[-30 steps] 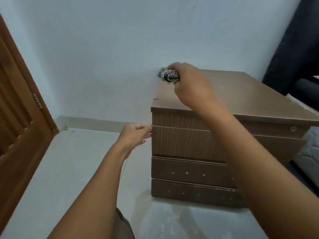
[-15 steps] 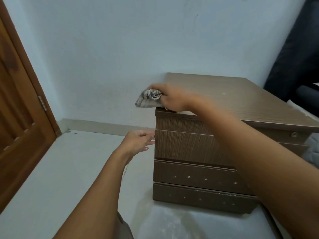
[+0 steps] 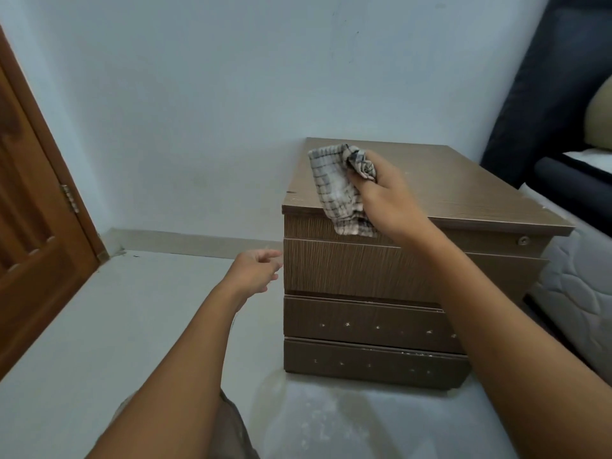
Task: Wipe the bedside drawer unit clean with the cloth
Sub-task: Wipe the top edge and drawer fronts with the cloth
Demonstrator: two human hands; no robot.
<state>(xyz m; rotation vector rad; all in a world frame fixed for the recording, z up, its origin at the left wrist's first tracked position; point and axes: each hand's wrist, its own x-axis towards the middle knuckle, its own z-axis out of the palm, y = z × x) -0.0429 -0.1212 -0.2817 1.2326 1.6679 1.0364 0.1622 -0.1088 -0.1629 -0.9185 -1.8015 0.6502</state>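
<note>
Gripping checked cloth (image 3: 334, 187) on drawer unit (image 3: 463, 193), right hand (image 3: 390, 200); left hand (image 3: 255, 270) slack-fingered beside seemingly closed drawers (image 3: 347, 270).

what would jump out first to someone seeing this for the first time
The right hand gripping a checked cloth stands out first, mid-picture; the cloth hangs over the front left edge of the top of the brown drawer unit. The left hand, loosely curled and holding nothing, is beside the unit's left side, level with the top drawer. A wooden door fills the far left, and a quilted mattress sits at the right edge.
</note>
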